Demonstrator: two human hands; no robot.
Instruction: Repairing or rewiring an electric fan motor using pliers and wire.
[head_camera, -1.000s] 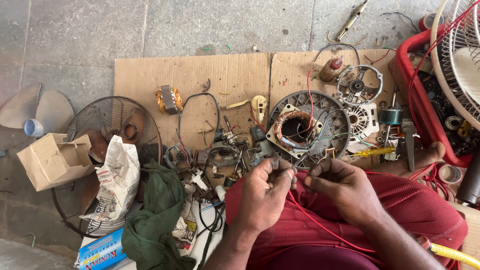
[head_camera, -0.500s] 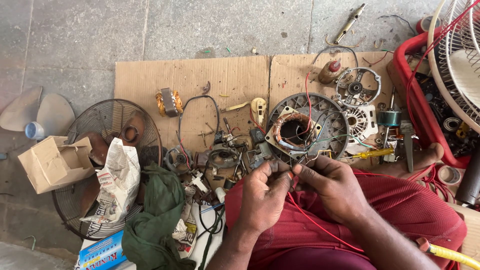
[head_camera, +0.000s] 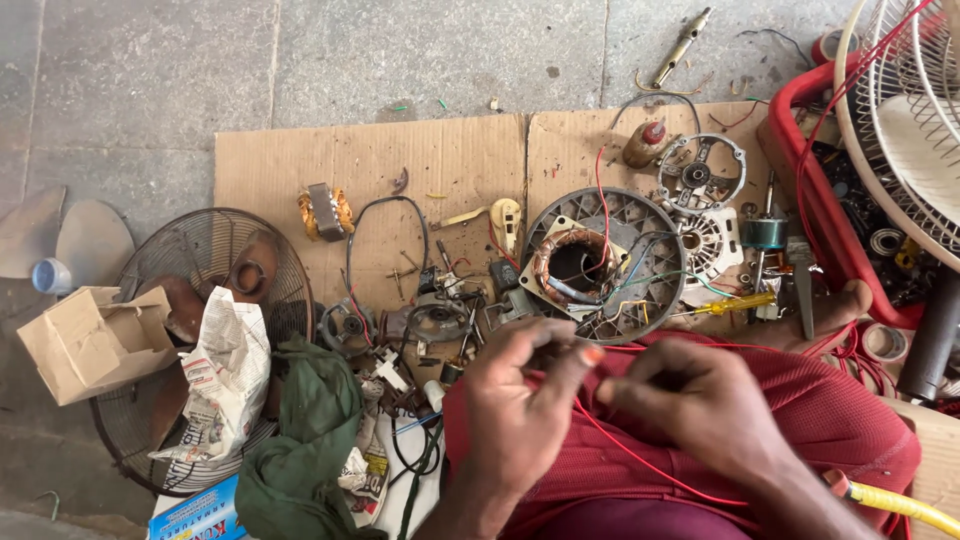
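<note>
Right now both hands meet over the lap, the left hand and right hand almost fingertip to fingertip. Between them runs a thin red wire — it seems pinched by the fingers of each hand, though blur hides the grip. Its long axis trails down-right across the red cloth; its far end leads up to the fan motor stator.

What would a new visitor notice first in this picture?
First, the two hands at the bottom centre: the left hand and right hand pinch a thin red wire over the red-clothed lap. Just above them, on the cardboard, lies a round motor stator with copper windings among scattered parts.
</note>
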